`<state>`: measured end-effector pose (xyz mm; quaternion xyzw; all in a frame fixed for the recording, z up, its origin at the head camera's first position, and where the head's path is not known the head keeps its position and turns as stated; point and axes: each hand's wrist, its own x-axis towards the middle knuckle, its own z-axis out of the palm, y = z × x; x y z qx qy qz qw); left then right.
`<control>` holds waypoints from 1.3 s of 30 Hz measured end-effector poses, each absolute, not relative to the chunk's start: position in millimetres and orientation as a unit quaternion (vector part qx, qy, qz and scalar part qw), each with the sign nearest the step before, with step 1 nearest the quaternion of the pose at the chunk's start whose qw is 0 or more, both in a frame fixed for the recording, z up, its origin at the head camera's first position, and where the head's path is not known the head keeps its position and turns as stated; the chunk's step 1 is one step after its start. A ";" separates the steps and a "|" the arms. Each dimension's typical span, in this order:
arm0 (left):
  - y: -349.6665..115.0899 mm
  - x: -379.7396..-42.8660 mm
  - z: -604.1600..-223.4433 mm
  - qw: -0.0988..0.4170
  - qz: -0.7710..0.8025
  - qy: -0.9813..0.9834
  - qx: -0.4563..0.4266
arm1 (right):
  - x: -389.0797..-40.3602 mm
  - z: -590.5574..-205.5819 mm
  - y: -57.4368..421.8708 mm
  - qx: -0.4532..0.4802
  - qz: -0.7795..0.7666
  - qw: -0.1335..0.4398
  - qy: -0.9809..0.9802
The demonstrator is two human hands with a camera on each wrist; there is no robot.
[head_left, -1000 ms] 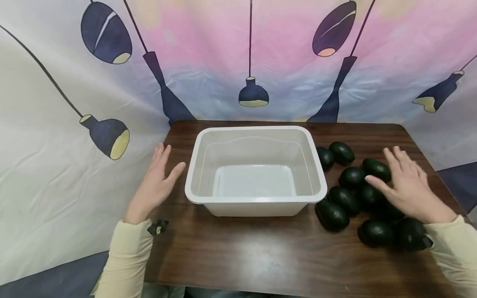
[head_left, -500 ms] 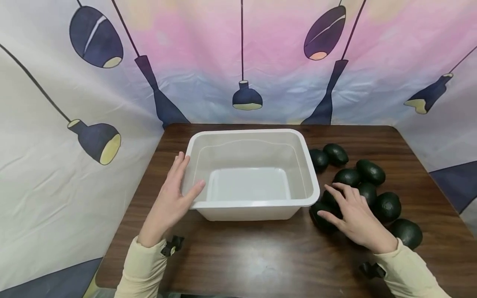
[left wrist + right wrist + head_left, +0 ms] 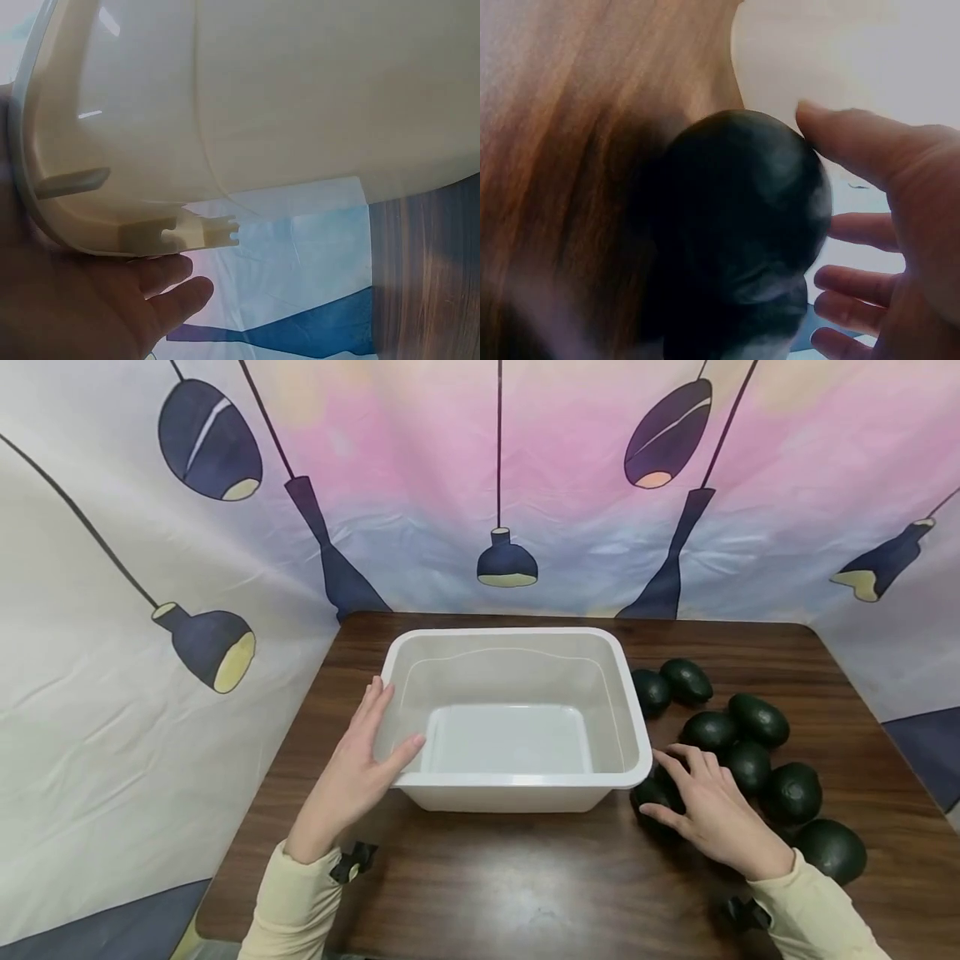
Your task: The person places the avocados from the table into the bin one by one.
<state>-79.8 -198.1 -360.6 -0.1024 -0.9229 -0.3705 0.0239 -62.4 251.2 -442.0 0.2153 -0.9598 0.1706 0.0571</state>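
Note:
A white plastic tub (image 3: 517,800) stands on the table with nothing in it. My left hand (image 3: 352,785) rests at its front left rim, fingers straight. In the left wrist view, that hand's fingers (image 3: 180,304) lie just beyond the rim's edge. My right hand (image 3: 716,814) hovers low over a dark green avocado (image 3: 652,789) close to the tub's right side. The right wrist view has the thumb and spread fingers alongside this avocado (image 3: 742,195), loosely bent; the thumb tip is at or very near its skin. A second dark avocado shows below it there.
Several more avocados (image 3: 757,720) lie to the right of the tub, some touching each other. The brown wooden table (image 3: 525,877) reaches back to a hanging cloth (image 3: 420,485) printed with lamps. A dark wrist camera (image 3: 356,860) sits on the left cuff.
My left hand has come right, onto the tub's rim. My right hand has moved left and down from above the right-hand avocados to the one beside the tub.

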 end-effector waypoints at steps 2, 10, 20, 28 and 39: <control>-198.1 -79.2 -361.1 0.018 -0.368 -0.924 -0.099 | -60.9 -439.7 252.9 0.212 0.170 0.049 -0.961; -199.8 -78.7 -361.2 0.022 -0.358 -0.928 -0.099 | -57.5 -430.4 259.9 0.187 0.173 0.037 -0.966; -199.9 -77.6 -359.6 -0.008 -0.354 -0.931 -0.093 | -47.5 -442.0 258.2 0.193 0.166 0.035 -0.966; -199.4 -75.5 -359.0 -0.010 -0.348 -0.933 -0.085 | -46.3 -438.8 258.9 0.195 0.171 0.050 -0.965; -199.9 -75.1 -355.8 -0.019 -0.360 -0.929 -0.087 | -49.5 -421.7 251.5 0.196 0.216 0.072 -0.954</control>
